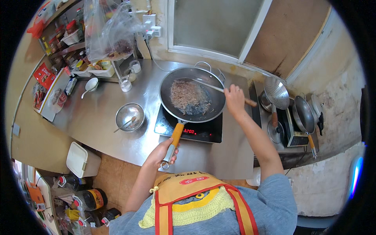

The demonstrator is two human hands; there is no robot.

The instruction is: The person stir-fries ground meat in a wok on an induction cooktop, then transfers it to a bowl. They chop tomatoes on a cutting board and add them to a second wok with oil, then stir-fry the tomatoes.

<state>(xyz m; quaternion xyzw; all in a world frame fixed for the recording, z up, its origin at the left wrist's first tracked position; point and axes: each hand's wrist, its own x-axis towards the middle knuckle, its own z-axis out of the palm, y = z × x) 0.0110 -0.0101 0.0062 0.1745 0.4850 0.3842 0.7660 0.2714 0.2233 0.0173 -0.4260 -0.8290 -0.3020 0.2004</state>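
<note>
A wok (216,102) with a yellow-and-metal handle sits on a black induction cooktop (202,135) whose red display is lit. Browned minced meat, by its look, lies in the wok with bubbling liquid at its lower right. My left hand (163,152) grips the wok's handle near its ring end. My right hand (235,98) holds a long metal utensil (213,87) with a wooden grip over the wok's right rim; its head is in or behind the food and cannot be made out. Left of the cooktop stands a steel bowl (135,110) with a spoon in it.
A small white bowl (91,84) with a spoon and glass jars (126,86) stand at the back left, under a hanging plastic bag (108,32). To the right are a perforated skimmer (276,93), a glass lid (275,132) and a second pan (303,114).
</note>
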